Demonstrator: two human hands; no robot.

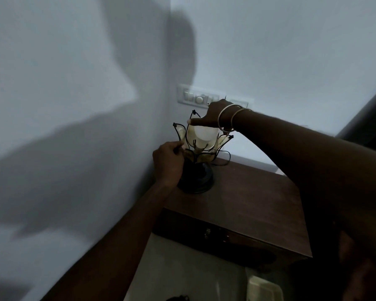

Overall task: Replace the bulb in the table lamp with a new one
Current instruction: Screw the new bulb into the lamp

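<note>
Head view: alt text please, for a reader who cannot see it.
A person's right hand reaches over the white bulb seated in a petal-shaped table lamp, while the left hand grips the lamp's side. The lamp stands at the corner of a dark wooden table, below a wall switch panel.

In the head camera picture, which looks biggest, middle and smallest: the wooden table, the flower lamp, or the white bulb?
Largest to smallest, as they look in the head view:
1. wooden table
2. flower lamp
3. white bulb, which sits inside the lamp's petals under the right hand
</note>
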